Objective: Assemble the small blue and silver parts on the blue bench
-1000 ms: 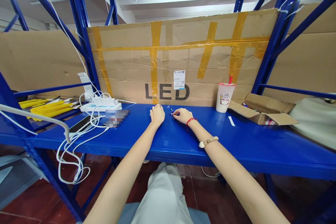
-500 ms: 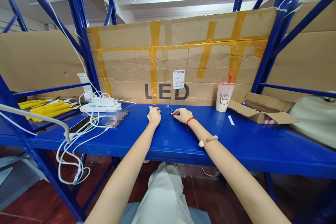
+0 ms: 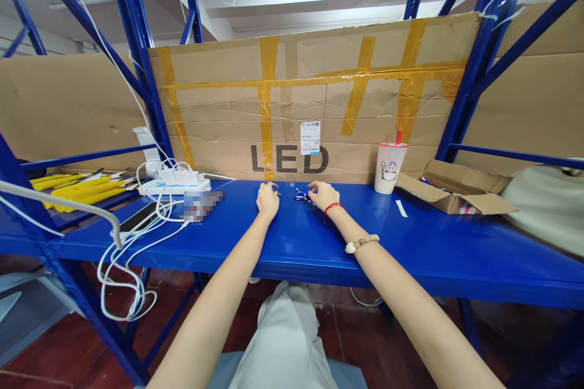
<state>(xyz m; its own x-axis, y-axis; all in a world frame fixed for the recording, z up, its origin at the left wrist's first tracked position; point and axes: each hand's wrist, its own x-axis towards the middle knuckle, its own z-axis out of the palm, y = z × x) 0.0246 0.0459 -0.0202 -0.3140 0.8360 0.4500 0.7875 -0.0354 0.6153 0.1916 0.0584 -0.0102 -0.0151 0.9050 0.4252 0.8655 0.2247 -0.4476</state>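
Note:
My right hand (image 3: pixel 325 195) rests over the blue tabletop, thumb and forefinger parted. Just left of its fingertips lies a small blue and dark piece (image 3: pixel 302 196), too small to name. Several tiny shiny bits lie close by it. To the left, my left hand (image 3: pixel 267 199) rests on the table with its fingers curled. A small dark bit (image 3: pixel 278 194) shows at its fingertips; what it is cannot be made out.
A paper cup (image 3: pixel 388 169) with a red straw stands right, beside a white strip (image 3: pixel 401 208) and an open cardboard box (image 3: pixel 456 187). On the left are a power strip (image 3: pixel 176 182), tangled white cables (image 3: pixel 132 285) and yellow-handled tools (image 3: pixel 89 190). A cardboard sheet (image 3: pixel 219 121) stands behind.
My right thumb and forefinger have parted and drawn slightly back to the right, so more of the small blue piece shows. My left hand has hardly moved.

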